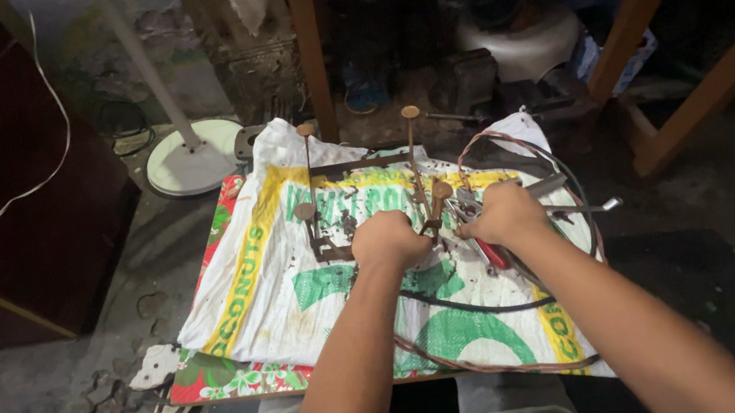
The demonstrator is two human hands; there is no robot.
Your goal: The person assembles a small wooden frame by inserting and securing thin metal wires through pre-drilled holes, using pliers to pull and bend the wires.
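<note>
**Rusty metal parts under two closed hands**

Rusted, dark metal fittings (333,235) lie on a white woven sack (253,280) spread over the tabletop (220,382); the left hand (389,240) is curled into a fist on the piece just ahead of it, fingers hidden from view; the right hand (505,213) sits just beside it, closed over a cluster of tools that includes a red-handled one (492,253). Two thin rods (413,157) stand upright just beyond the left hand, long axes pointing away from the person; a loop of cable (496,305) curves around the right side, passing under the right forearm.
</note>
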